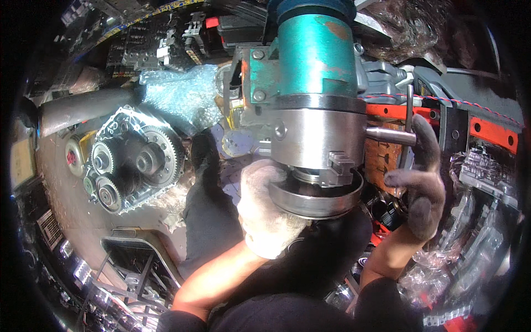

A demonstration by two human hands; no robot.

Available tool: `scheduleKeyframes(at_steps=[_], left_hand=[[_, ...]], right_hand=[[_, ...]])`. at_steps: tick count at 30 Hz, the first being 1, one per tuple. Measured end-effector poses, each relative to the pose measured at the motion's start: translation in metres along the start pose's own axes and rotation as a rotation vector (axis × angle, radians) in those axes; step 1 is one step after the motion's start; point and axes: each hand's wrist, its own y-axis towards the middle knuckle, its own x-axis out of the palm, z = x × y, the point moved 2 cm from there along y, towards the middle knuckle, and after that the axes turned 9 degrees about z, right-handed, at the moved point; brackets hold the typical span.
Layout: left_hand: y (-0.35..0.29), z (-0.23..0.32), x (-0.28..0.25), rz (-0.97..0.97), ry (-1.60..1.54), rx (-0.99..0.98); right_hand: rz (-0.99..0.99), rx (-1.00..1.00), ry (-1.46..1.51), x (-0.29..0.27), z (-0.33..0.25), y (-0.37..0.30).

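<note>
A green cylindrical machine head [316, 58] carries a shiny steel chuck [318, 133] in front of me. At the chuck's jaws sits a dark, round metal drum [323, 206], tilted so its inside partly shows. My left hand [265, 213], in a pale glove, is closed on the drum's left side; some fingers are hidden behind it. From the chuck's right side sticks out a chuck key [387, 134] with a long thin crossbar. My gloved right hand [423, 191] is beside the key, thumb and index finger spread apart, the index finger touching the key's outer end.
On the left floor lies an open gear housing [141, 166] with several gears. Bubble wrap [180, 94] lies behind it. A black crate [133, 243] stands at the lower left. Orange metal racking [492, 133] and plastic-wrapped parts [470, 238] are on the right.
</note>
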Motion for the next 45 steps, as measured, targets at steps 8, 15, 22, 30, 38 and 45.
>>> scheduleKeyframes(at_steps=[8, 15, 22, 30, 38, 45], left_hand=[[0.0, 0.001, 0.005, 0.037, 0.02, 0.009], [0.0, -0.001, 0.005, -0.019, -0.001, 0.04], [-0.003, -0.003, 0.002, 0.002, 0.025, -0.012], [0.0, -0.002, 0.002, 0.01, 0.027, -0.041], [0.007, 0.003, 0.003, 0.023, 0.04, 0.011], [0.007, 0.003, 0.006, 0.049, 0.057, -0.005]], right_hand=[[0.098, 0.376, -0.178, 0.008, 0.028, 0.036], [-0.063, -0.079, -0.042, 0.005, 0.003, 0.047], [0.061, 0.002, -0.145, 0.009, -0.007, 0.011], [0.005, 0.322, -0.367, -0.001, 0.023, 0.02], [0.108, 0.371, -0.216, 0.008, 0.03, 0.015], [0.222, 0.359, -0.339, 0.009, 0.029, 0.01]])
